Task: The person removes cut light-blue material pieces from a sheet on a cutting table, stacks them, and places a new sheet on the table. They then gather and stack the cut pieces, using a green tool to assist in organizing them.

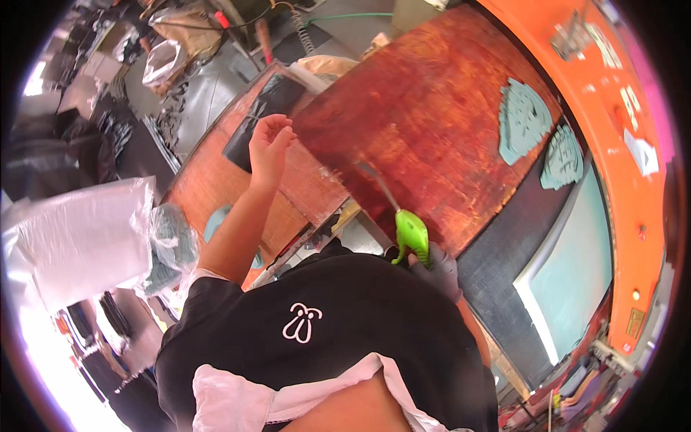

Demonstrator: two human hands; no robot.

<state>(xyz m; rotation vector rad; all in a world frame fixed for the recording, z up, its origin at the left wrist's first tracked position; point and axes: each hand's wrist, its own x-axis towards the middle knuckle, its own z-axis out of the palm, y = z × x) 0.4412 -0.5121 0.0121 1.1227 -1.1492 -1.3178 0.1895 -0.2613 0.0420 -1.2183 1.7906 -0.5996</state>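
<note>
My gloved right hand [440, 275] is closed around the lime-green handle of an air blow gun [412, 232], close to my body. Its long thin metal nozzle points up and left over the near edge of a worn red-brown board [425, 122]. My bare left hand [268, 150] is raised at the left, fingers loosely curled and slightly apart, with nothing seen in it. Beneath and beside it lies a flat black plastic-covered piece [265, 115] on an orange-brown tabletop [291, 216]. Two stacks of grey-green cut pieces [523, 121] [563, 158] are at the board's right.
An orange machine frame [633, 237] curves along the right. Near it lie a dark mat [497, 288] and a pale green sheet [576, 266]. Clear plastic bags [86, 230] with grey-green pieces stand at the left. Bags, tools and scraps fill the far left floor.
</note>
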